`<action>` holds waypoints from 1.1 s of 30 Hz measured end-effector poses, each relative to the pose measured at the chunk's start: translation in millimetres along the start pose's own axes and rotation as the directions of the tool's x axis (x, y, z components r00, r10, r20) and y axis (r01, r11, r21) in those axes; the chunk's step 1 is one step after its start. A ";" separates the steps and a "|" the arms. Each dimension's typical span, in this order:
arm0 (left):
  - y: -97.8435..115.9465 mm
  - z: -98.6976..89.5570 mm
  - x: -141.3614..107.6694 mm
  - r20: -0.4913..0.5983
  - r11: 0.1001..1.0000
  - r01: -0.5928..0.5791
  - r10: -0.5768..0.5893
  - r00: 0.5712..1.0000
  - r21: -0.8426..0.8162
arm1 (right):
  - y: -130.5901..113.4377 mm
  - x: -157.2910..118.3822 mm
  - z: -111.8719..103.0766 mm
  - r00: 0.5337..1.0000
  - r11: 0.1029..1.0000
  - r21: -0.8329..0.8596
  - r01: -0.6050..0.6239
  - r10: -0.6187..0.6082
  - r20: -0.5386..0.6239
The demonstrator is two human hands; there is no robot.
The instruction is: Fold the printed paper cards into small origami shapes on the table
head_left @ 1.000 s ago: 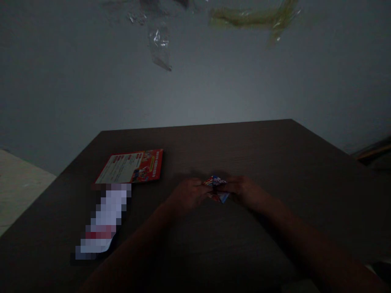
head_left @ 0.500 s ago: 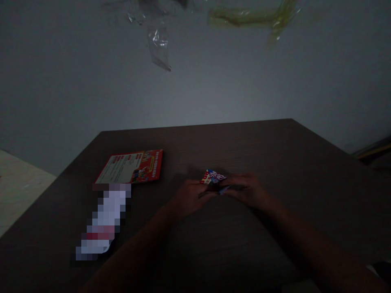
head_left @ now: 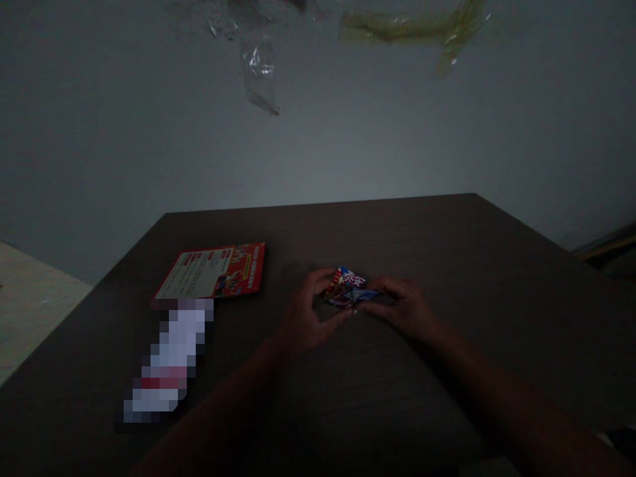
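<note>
Dark tabletop [head_left: 397,238], bare right of hands [head_left: 315,311] [head_left: 405,308]; both hands gripping small folded pc. [head_left: 350,288], edges up.

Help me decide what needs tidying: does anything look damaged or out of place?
Yes: high on the wall, a crumpled clear plastic scrap and yellowed tape look like leftovers, untidy against the plain surface.

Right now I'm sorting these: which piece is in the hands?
The folded piece, between left hand and right hand; red piece and blurred piece lie on the table.
</note>
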State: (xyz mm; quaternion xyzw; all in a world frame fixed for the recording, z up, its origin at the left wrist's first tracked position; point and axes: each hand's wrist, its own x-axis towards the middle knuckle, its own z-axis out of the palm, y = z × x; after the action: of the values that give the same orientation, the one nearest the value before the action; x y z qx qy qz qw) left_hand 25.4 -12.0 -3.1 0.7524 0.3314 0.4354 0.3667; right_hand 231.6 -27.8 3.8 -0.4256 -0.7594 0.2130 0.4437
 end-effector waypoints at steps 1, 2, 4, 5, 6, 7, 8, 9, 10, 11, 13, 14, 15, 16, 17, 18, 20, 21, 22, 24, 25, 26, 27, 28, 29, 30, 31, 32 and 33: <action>-0.3 0.3 0.4 -0.018 0.999 0.015 -0.016 1.000 -0.040 | 0.2 -0.2 0.1 1.000 1.000 -0.010 0.024 -0.024 0.004; -0.6 0.5 0.8 -0.032 0.997 0.039 -0.041 0.999 -0.070 | 0.5 -0.5 0.3 0.999 0.999 -0.020 0.047 -0.047 0.017; -1.4 1.0 1.6 -0.042 0.987 0.099 -0.105 0.994 -0.125 | 1.1 -1.6 0.8 0.996 0.996 -0.044 0.073 -0.071 0.056; -1.6 1.4 2.0 -0.038 0.980 0.129 -0.136 0.990 -0.155 | 1.3 -2.3 1.0 0.995 0.996 -0.058 0.073 -0.068 0.079; -1.5 1.8 2.2 -0.034 0.971 0.154 -0.163 0.986 -0.185 | 1.3 -3.1 1.2 0.993 0.995 -0.072 0.067 -0.059 0.099; -1.0 2.3 2.3 -0.035 0.962 0.174 -0.185 0.982 -0.212 | 1.2 -3.7 1.4 0.993 0.995 -0.083 0.055 -0.046 0.113; -0.3 2.9 2.4 -0.039 0.954 0.191 -0.205 0.978 -0.233 | 0.9 -4.2 1.7 0.992 0.995 -0.088 0.037 -0.026 0.122; 0.7 3.4 2.5 -0.049 0.947 0.205 -0.224 0.973 -0.248 | 0.4 -4.6 2.0 0.993 0.996 -0.083 0.016 -0.006 0.121; 1.8 4.0 2.6 -0.063 0.941 0.216 -0.240 0.969 -0.259 | -0.3 -4.8 2.3 0.993 0.998 -0.068 -0.009 0.017 0.116; 3.0 4.5 2.7 -0.077 0.937 0.227 -0.256 0.964 -0.266 | -1.0 -4.7 2.7 0.993 0.998 -0.047 -0.036 0.041 0.107; 4.8 5.4 2.9 -0.104 0.931 0.242 -0.279 0.955 -0.273 | -2.5 -4.2 3.4 0.991 0.996 -0.011 -0.094 0.094 0.090; 5.3 5.8 3.0 -0.115 0.929 0.247 -0.287 0.951 -0.274 | -3.1 -3.9 3.8 0.990 0.993 -0.007 -0.116 0.116 0.084; 5.5 6.3 3.0 -0.123 0.928 0.250 -0.292 0.948 -0.276 | -3.6 -3.5 4.1 0.988 0.991 -0.014 -0.132 0.132 0.078; 5.4 6.7 3.0 -0.128 0.927 0.252 -0.296 0.947 -0.279 | -4.1 -3.1 4.3 0.987 0.989 -0.030 -0.142 0.144 0.072; 5.3 7.2 3.0 -0.130 0.925 0.252 -0.298 0.946 -0.283 | -4.5 -2.7 4.4 0.986 0.988 -0.048 -0.149 0.151 0.063; 5.1 7.7 2.9 -0.134 0.925 0.249 -0.296 0.946 -0.286 | -5.0 -2.3 4.4 0.986 0.986 -0.064 -0.153 0.157 0.057; 5.2 8.5 3.0 -0.139 0.927 0.243 -0.291 0.946 -0.285 | -6.1 -1.6 4.3 0.984 0.982 -0.083 -0.167 0.171 0.047; 5.6 8.8 3.0 -0.142 0.929 0.243 -0.290 0.947 -0.279 | -6.8 -1.2 4.2 0.983 0.981 -0.088 -0.174 0.178 0.043; 6.2 9.0 3.1 -0.141 0.932 0.243 -0.288 0.947 -0.271 | -7.3 -0.9 4.2 0.982 0.980 -0.090 -0.179 0.183 0.039; 7.9 9.1 3.1 -0.135 0.936 0.243 -0.283 0.950 -0.253 | -7.6 -0.5 4.5 0.982 0.979 -0.087 -0.183 0.186 0.028; 8.9 9.2 3.0 -0.135 0.939 0.241 -0.279 0.951 -0.246 | -7.5 -0.4 4.8 0.983 0.980 -0.084 -0.182 0.185 0.022; 9.8 9.3 2.9 -0.136 0.941 0.237 -0.274 0.952 -0.240 | -7.1 -0.4 5.1 0.983 0.980 -0.079 -0.183 0.185 0.018; 10.7 9.4 2.8 -0.138 0.944 0.234 -0.270 0.953 -0.231 | -6.8 -0.4 5.4 0.982 0.980 -0.071 -0.187 0.188 0.015; 11.7 9.5 2.6 -0.141 0.948 0.232 -0.266 0.954 -0.218 | -6.6 -0.4 5.8 0.981 0.980 -0.063 -0.190 0.192 0.014; 12.6 9.6 2.6 -0.140 0.951 0.233 -0.264 0.954 -0.204 | -6.5 -0.4 6.1 0.980 0.979 -0.054 -0.196 0.197 0.015; 13.4 9.7 2.6 -0.137 0.954 0.233 -0.261 0.956 -0.191 | -6.6 -0.3 6.4 0.980 0.979 -0.047 -0.199 0.200 0.012; 14.2 9.8 2.8 -0.130 0.955 0.235 -0.260 0.957 -0.178 | -6.8 -0.1 6.7 0.979 0.979 -0.036 -0.202 0.203 0.009; 14.7 9.9 2.9 -0.120 0.956 0.239 -0.261 0.958 -0.169 | -7.0 0.1 7.1 0.980 0.979 -0.022 -0.201 0.201 0.006; 14.9 9.9 3.2 -0.115 0.956 0.243 -0.263 0.958 -0.166 | -7.1 0.4 7.4 0.980 0.980 -0.006 -0.197 0.197 0.004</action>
State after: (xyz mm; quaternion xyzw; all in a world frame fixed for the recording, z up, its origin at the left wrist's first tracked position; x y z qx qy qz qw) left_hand 38.3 -19.7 7.2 0.6425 0.4154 0.4587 0.4519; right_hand 221.8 -31.0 5.2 -0.4995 -0.7150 0.2547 0.4176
